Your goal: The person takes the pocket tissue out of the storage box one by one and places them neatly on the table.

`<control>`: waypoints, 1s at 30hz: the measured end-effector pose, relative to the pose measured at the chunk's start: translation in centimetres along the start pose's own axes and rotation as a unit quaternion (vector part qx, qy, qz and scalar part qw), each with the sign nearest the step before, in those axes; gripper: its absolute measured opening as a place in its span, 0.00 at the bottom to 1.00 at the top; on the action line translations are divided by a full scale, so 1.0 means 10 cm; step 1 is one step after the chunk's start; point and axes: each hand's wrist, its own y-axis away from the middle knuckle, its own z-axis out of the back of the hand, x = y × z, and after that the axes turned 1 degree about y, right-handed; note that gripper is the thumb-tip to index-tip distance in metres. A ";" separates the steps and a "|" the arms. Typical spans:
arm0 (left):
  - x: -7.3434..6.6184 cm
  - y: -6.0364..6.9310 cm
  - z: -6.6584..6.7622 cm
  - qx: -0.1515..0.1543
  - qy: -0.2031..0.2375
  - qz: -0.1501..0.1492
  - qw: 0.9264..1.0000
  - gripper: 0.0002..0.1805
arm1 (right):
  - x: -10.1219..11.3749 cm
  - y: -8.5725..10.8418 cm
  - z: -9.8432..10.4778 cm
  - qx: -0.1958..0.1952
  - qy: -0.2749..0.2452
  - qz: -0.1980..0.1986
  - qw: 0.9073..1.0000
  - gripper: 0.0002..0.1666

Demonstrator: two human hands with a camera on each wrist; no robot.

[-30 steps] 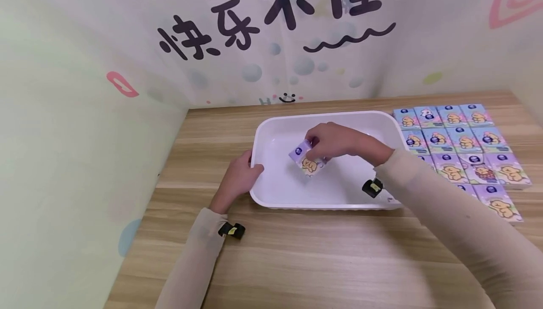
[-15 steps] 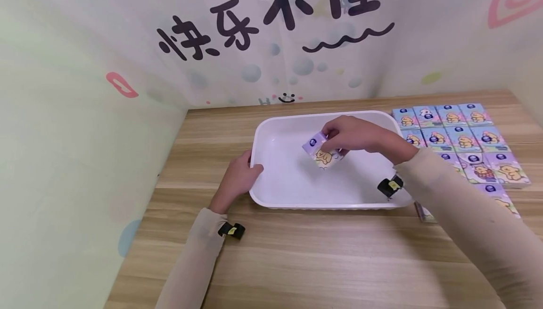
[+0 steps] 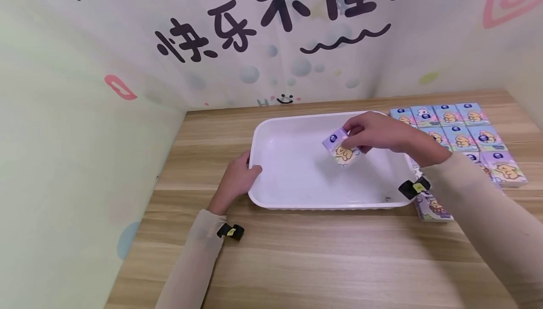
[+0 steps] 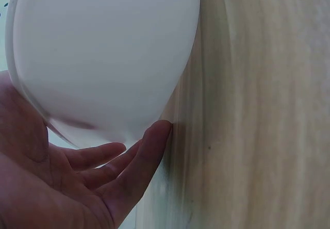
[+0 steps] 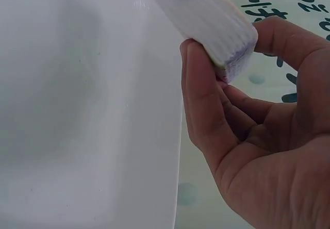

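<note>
A white plastic basin [image 3: 288,177] stands on the wooden table. My left hand [image 3: 238,177] grips its left end, thumb over the rim and fingers outside. In the left wrist view, those fingers [image 4: 154,141] lie along the outer wall. Above the basin floor, right of its middle, my right hand [image 3: 379,132] pinches a small purple tissue pack [image 3: 341,152] printed with a yellow cartoon animal. The pack is tilted. Seen from the right wrist, its white underside [image 5: 206,20] shows folded layers between thumb and fingers.
Several blue and purple tissue packs [image 3: 460,138] lie in rows right of the basin, partly hidden by my right forearm. Behind the table hangs a printed cloth backdrop [image 3: 271,73]. A pale wall [image 3: 63,158] borders the left side.
My right hand has moved to the right over the basin, carrying the tissue pack. My right forearm covers more of the packs in rows. The left hand keeps its grip on the basin.
</note>
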 end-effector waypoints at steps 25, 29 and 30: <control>-0.04 0.03 0.00 0.001 -0.001 0.007 1.000 0.32 | -0.59 0.61 0.34 -0.054 0.023 -0.036 0.998 0.36; -0.04 0.03 0.00 0.003 -0.003 0.011 1.000 0.32 | -0.67 0.70 0.36 -0.057 0.019 -0.048 0.997 0.38; -0.04 0.03 0.00 0.003 -0.003 0.012 1.000 0.32 | -0.69 0.72 0.36 -0.058 0.019 -0.053 0.997 0.39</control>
